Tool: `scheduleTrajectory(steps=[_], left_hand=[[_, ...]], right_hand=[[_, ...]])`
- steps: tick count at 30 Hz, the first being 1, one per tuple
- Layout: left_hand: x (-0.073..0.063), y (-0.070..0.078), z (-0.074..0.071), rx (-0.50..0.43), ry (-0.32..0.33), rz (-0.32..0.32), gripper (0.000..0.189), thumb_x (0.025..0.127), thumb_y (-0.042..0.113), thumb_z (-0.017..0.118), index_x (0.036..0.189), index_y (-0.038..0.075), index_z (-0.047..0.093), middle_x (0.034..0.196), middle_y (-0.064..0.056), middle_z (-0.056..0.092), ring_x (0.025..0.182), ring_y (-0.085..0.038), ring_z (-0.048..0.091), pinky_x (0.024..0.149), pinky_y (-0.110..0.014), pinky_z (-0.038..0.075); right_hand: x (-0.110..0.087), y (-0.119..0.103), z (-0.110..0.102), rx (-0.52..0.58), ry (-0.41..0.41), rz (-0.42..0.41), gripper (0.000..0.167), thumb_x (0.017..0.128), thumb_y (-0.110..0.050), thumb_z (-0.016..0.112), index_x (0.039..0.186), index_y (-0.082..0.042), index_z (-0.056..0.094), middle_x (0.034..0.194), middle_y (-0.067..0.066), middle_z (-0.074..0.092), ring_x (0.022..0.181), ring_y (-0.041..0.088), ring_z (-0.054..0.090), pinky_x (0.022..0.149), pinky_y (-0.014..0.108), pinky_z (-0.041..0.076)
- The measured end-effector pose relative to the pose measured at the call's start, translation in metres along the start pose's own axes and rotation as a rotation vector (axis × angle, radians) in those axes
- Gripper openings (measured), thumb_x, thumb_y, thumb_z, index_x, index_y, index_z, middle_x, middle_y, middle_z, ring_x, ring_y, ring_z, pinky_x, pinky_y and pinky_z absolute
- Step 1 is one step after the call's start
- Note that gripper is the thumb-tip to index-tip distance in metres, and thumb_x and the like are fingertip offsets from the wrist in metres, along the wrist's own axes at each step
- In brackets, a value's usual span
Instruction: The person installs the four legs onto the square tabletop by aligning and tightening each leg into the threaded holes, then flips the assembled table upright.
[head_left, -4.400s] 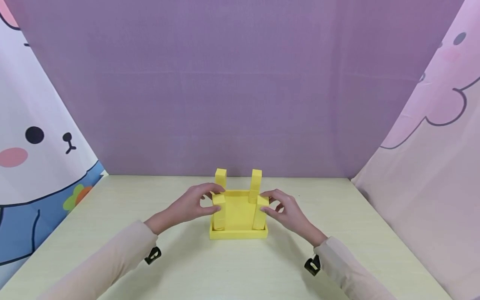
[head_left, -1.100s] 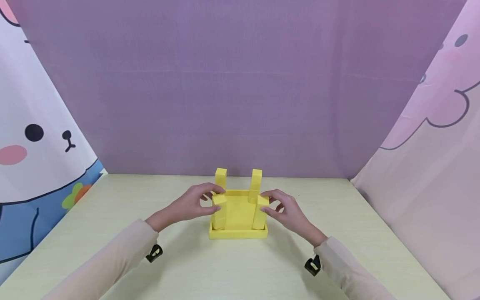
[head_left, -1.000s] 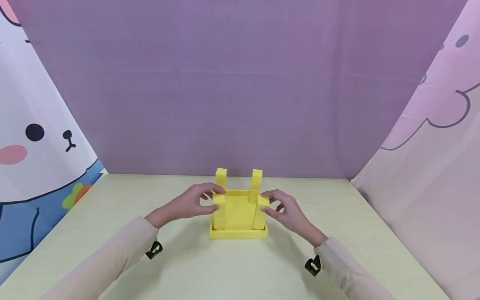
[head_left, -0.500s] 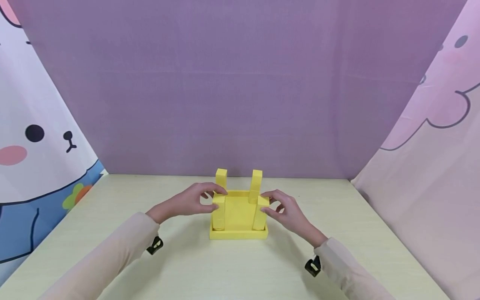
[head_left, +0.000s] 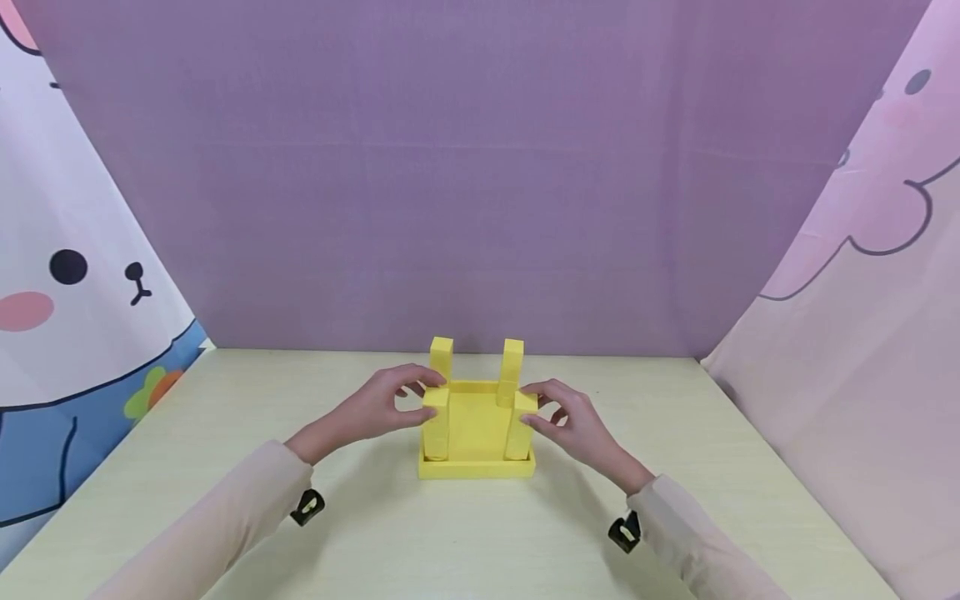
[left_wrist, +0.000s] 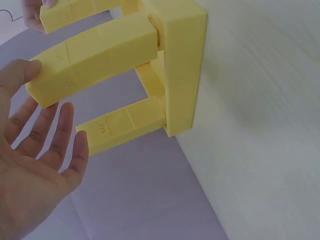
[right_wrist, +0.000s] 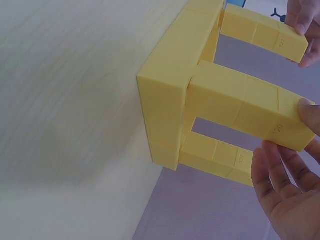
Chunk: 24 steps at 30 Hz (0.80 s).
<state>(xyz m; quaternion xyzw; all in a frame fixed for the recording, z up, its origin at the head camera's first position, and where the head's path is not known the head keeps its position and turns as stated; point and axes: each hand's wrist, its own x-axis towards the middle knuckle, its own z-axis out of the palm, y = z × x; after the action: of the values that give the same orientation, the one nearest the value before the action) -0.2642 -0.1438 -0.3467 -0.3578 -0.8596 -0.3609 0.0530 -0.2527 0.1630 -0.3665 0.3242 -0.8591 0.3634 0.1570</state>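
A yellow shallow tray-like base [head_left: 477, 469] with a raised rim lies on the table, with yellow posts standing at its corners. My left hand [head_left: 382, 406] pinches the top of the near left post [head_left: 436, 429] between thumb and fingers. The right hand [head_left: 573, 419] pinches the top of the near right post [head_left: 519, 433] the same way. Behind them, the far left post [head_left: 442, 357] and far right post [head_left: 512, 367] stand untouched. In the right wrist view, the right-hand post [right_wrist: 240, 105] shows segment lines and the number 120 close to the thumb.
The pale wood-grain table [head_left: 480, 542] surrounds the base. A purple cloth [head_left: 450, 183] hangs behind the table's far edge. Printed cloths with cartoon figures hang on the left [head_left: 82, 208] and right [head_left: 877, 375]. A black clip-like piece [head_left: 307, 507] hangs at the left cuff.
The near left post's top has wobbled slightly from side to side with my left hand, most lately a little leftward. My right hand and the base stay nearly still.
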Motion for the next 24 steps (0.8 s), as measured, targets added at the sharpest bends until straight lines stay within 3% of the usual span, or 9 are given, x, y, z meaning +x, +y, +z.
scheduleTrajectory(steps=[5, 18, 24], left_hand=[[0.0, -0.001, 0.0, -0.004, -0.021, 0.009, 0.036, 0.083, 0.023, 0.067, 0.116, 0.014, 0.058, 0.113, 0.0, 0.061, 0.094, -0.016, 0.059, 0.078, -0.033, 0.049], [0.011, -0.003, -0.013, -0.044, -0.215, 0.005, 0.035, 0.086, 0.019, 0.062, 0.12, 0.017, 0.056, 0.119, 0.004, 0.057, 0.102, -0.014, 0.055, 0.084, -0.035, 0.049], [0.014, -0.005, -0.015, -0.062, -0.261, 0.003, 0.034, 0.087, 0.021, 0.06, 0.121, 0.018, 0.056, 0.12, 0.006, 0.056, 0.103, -0.014, 0.054, 0.085, -0.036, 0.047]], right_hand=[[0.0, 0.001, 0.0, -0.001, 0.0, 0.0, 0.033, 0.078, -0.016, 0.072, 0.109, -0.009, 0.062, 0.103, 0.004, 0.064, 0.085, 0.015, 0.057, 0.057, 0.022, 0.05], [0.0, 0.001, -0.002, -0.002, -0.004, 0.0, 0.033, 0.079, -0.016, 0.071, 0.11, -0.009, 0.061, 0.104, 0.004, 0.064, 0.085, 0.015, 0.057, 0.057, 0.022, 0.05], [0.0, 0.002, -0.001, 0.0, -0.003, 0.002, 0.034, 0.078, -0.017, 0.072, 0.11, -0.009, 0.062, 0.104, 0.003, 0.064, 0.085, 0.015, 0.056, 0.057, 0.021, 0.05]])
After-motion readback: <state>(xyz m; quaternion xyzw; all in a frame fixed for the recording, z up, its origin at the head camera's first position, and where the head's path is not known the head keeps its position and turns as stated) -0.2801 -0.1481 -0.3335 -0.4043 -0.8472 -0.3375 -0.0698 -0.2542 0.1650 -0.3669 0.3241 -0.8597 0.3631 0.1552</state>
